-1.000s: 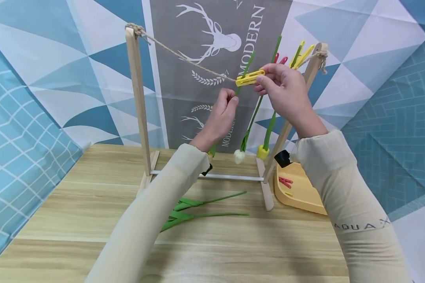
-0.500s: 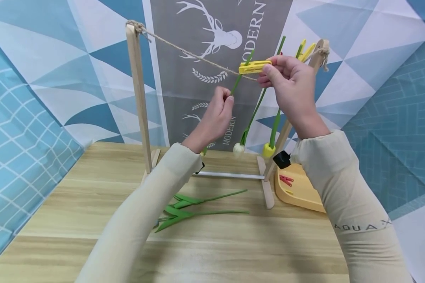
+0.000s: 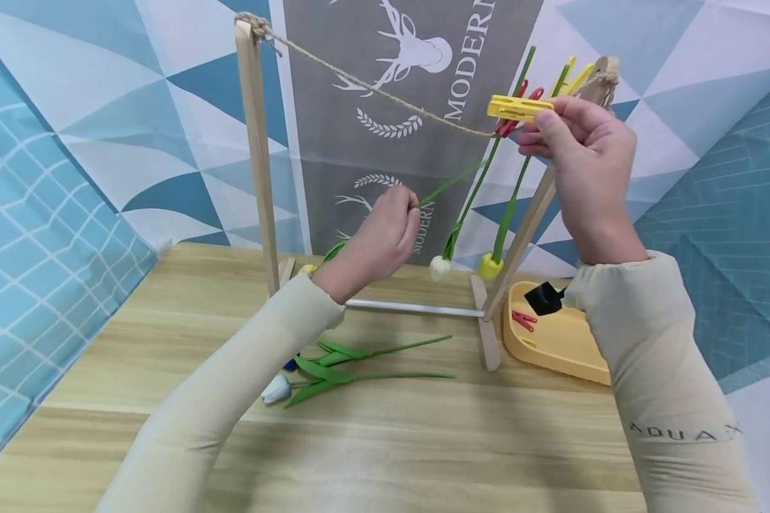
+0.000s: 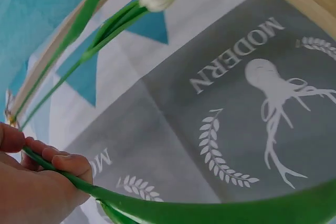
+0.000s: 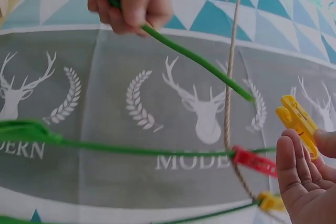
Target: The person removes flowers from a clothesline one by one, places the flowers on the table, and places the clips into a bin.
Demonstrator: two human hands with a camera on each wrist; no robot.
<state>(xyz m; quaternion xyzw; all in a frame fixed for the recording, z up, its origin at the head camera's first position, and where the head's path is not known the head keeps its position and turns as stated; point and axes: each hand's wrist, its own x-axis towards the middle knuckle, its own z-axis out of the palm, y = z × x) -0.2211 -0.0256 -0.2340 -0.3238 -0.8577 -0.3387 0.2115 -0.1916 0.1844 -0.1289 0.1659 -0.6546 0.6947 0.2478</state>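
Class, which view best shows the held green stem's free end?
The right wrist view: the stem's free end is large and clear. The head view shows it thin and faint; the left wrist view doesn't show it.

A cloth-lined tabletop corner, room type unclear: wood-grain table point(image 3: 423, 449), creased deer-print backdrop point(image 3: 353, 153), blue grid-patterned sheet point(image 3: 45, 242).

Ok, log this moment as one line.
left hand: grips green stem | right hand: holds yellow clothespin | rope: white flower, yellow flower clipped upside down
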